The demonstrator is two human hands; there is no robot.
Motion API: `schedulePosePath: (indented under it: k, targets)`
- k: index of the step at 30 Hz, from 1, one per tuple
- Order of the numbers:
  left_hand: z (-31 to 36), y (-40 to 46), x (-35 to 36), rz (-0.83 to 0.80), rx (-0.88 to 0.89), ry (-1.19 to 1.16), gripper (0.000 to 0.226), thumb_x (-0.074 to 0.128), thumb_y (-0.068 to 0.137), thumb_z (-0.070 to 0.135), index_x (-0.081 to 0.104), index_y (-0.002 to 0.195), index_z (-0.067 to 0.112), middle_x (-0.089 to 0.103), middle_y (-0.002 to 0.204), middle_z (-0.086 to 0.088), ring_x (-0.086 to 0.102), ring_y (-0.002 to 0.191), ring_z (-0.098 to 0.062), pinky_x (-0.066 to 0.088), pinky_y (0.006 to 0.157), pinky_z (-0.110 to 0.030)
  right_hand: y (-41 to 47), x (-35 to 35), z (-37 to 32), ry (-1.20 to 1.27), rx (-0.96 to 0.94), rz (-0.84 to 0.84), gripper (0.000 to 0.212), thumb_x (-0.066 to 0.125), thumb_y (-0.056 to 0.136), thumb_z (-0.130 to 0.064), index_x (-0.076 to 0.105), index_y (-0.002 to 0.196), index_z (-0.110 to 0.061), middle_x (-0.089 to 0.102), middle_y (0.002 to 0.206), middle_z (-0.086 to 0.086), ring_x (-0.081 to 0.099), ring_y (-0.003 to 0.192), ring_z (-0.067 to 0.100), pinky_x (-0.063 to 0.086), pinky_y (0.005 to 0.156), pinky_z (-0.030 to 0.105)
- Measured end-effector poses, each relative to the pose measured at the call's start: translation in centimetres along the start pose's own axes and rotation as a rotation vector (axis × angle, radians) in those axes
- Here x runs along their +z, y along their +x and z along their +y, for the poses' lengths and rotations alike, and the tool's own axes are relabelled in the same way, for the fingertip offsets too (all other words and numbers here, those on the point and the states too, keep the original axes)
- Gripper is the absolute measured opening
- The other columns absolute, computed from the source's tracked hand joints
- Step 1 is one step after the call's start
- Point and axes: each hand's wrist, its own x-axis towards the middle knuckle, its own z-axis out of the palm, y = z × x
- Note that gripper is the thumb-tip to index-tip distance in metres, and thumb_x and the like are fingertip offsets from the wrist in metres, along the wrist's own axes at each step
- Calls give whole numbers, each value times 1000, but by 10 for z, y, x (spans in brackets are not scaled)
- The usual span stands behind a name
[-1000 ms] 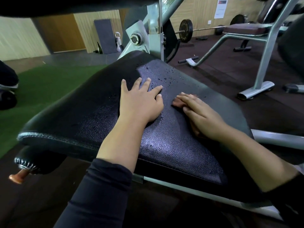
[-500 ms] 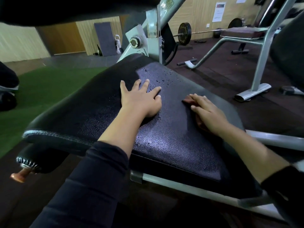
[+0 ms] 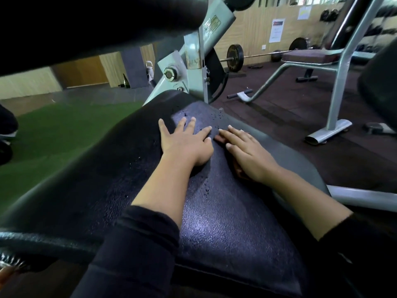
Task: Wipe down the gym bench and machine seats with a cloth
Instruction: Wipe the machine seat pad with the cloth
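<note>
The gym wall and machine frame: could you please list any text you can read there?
Nothing is legible.
Yellow-and-red sticker on the grey machine frame: too blurred to read.
White paper notice with a red header: too small.
Pale yellow-marked wall sheet: too small.

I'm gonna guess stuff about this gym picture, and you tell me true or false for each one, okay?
1. Both hands lie flat on the black seat pad. True: the left hand and right hand rest on it with fingers straight.
2. The right hand has a reddish cloth under it. True: a bit of it peeks out past the fingers.
3. The pad is completely dry. False: water droplets sit on it near the hands.
4. The floor to the left is bright red. False: it is green turf.
5. A barbell with plates lies by the far wall. True.
6. The left hand grips a spray bottle. False: it holds nothing.
</note>
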Motion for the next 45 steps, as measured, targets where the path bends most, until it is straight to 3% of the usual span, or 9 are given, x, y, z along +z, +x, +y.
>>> schedulePosePath:
  k: [8, 14, 26, 29, 32, 35, 38, 42, 45]
  targets:
    - [2, 3, 2, 10, -31, 20, 54, 8, 101, 45, -2, 154, 35, -12, 162, 6, -14, 148, -14, -17, 111, -62, 64, 5, -8, 3, 19, 31, 44, 26, 102, -23, 28, 147, -21, 24, 155, 0, 15, 143, 14, 4, 114, 23]
    - [2, 2, 1, 2, -28, 3, 54, 8, 102, 47, -1, 154, 35, -12, 161, 7, -14, 148, -13, -17, 111, -61, 99, -4, 25, 176, 116, 54, 42, 30, 98, -21, 44, 137, -22, 58, 123, 3, 53, 114, 20, 32, 108, 33]
    - [4, 2, 0, -8, -29, -3, 54, 8, 102, 44, -3, 154, 33, -13, 161, 6, -16, 148, -15, -17, 110, -62, 80, 5, -9, -49, -69, 14, 43, 29, 102, -17, 34, 144, -11, 28, 153, 4, 21, 142, 18, 9, 113, 25]
    - [4, 1, 0, -11, -29, -7, 54, 8, 102, 45, -3, 154, 34, -13, 161, 6, -15, 148, -14, -18, 110, -62, 119, 3, 3, 174, -4, 32, 42, 33, 99, -17, 44, 139, -19, 59, 117, -5, 56, 104, 12, 36, 100, 30]
    - [3, 1, 0, -10, -25, -13, 54, 8, 102, 45, -2, 154, 34, -13, 161, 6, -15, 148, -14, -17, 110, -62, 116, -4, 32, 168, 134, 40, 41, 31, 98, -22, 44, 137, -24, 42, 73, -21, 46, 69, -2, 38, 75, 27]
    - [3, 1, -1, -15, -19, -17, 54, 9, 102, 44, -3, 154, 34, -13, 161, 6, -15, 148, -15, -17, 111, -63, 84, -11, 44, 65, 248, 57, 43, 30, 99, -23, 39, 140, -26, 57, 118, -3, 49, 120, 22, 34, 97, 31]
    - [3, 1, -1, -17, -20, -13, 54, 9, 102, 44, -3, 154, 33, -13, 161, 5, -15, 148, -15, -17, 110, -63, 62, -4, 27, -30, 211, 50, 45, 31, 100, -20, 32, 145, -21, 28, 153, 5, 23, 141, 20, 17, 109, 26]
    - [4, 1, -2, -20, -26, -3, 54, 8, 102, 44, -3, 154, 32, -13, 161, 5, -15, 148, -16, -16, 110, -63, 84, 7, -5, 15, 17, 77, 42, 32, 100, -21, 38, 142, -21, 31, 152, 4, 26, 140, 18, 14, 114, 29]
    - [4, 2, -2, -26, -22, -2, 54, 8, 102, 44, -2, 154, 32, -13, 161, 6, -16, 148, -15, -16, 110, -64, 122, 10, -4, 111, -29, 43, 39, 36, 94, -20, 48, 132, -22, 54, 133, 0, 50, 93, 5, 41, 95, 31]
